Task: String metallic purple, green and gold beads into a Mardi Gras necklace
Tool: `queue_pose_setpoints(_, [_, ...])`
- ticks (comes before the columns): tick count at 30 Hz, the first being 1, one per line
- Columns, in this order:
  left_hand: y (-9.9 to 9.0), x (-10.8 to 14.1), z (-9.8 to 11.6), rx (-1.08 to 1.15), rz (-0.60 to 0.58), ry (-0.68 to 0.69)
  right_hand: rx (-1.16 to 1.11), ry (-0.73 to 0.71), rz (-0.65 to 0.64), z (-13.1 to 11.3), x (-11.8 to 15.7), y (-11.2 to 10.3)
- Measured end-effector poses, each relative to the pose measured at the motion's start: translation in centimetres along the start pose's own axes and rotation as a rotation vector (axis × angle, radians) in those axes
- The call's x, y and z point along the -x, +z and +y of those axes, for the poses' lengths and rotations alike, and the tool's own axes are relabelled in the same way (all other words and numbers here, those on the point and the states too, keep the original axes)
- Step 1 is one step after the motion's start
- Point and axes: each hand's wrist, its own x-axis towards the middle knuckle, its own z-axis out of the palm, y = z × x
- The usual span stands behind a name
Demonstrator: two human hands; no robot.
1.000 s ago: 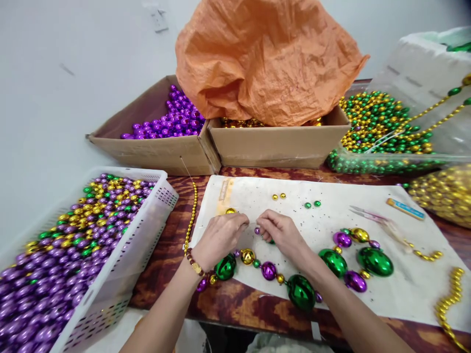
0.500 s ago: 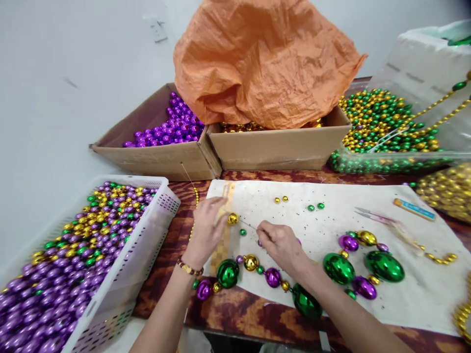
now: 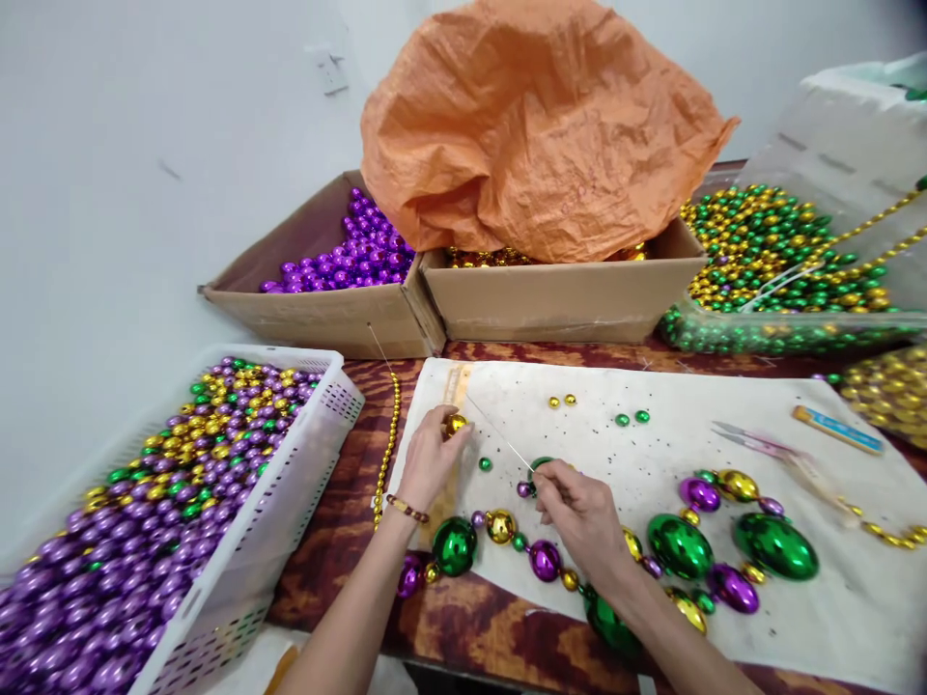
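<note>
My left hand [image 3: 429, 458], with a beaded bracelet on its wrist, pinches a shiny gold bead [image 3: 456, 425] between thumb and fingers. My right hand [image 3: 577, 507] is closed on a thin needle [image 3: 513, 448], which points up and left over the cloth, its tip clear of the gold bead. Below both hands runs a strand of large and small beads, among them a green ball [image 3: 455, 546] and a purple ball [image 3: 545, 560]. A small green bead [image 3: 485, 464] lies between the hands. Behind my right fingers, another green bead is partly hidden.
A white cloth [image 3: 507, 381] covers part of the table. On it lie loose gold and green beads, tweezers [image 3: 753, 439] and an orange-blue cutter [image 3: 838, 430]. A bead-filled white basket [image 3: 238, 579] stands left. Cardboard boxes [image 3: 557, 304] and an orange sack [image 3: 543, 135] stand behind.
My left fingers have come down onto the gold bead and now grip it. My right hand has moved slightly right and down with the needle. The view has shifted a little.
</note>
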Motion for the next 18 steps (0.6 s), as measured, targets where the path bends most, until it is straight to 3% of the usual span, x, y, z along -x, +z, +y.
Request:
queue_pose_setpoints(4, [-1.5, 0.3, -0.4, 0.65, -0.014, -0.23, -0.139, 0.038, -0.014, 0.1, 0.2, 0.0])
queue_pose_setpoints(7, [-2.2, 0.9, 0.0, 0.967, -0.015, -0.347, -0.158, 0.021, -0.025, 0.2, 0.5, 0.1])
queue_pose_setpoints(14, [-2.2, 1.0, 1.7, 1.303, -0.079, -0.368, -0.154, -0.031, -0.019, 0.3, 0.9, 0.2])
queue_pose_setpoints(18, [-1.8, 0.3, 1.9, 1.453, 0.017, -0.416, -0.118, -0.092, -0.044, 0.4, 0.9, 0.0])
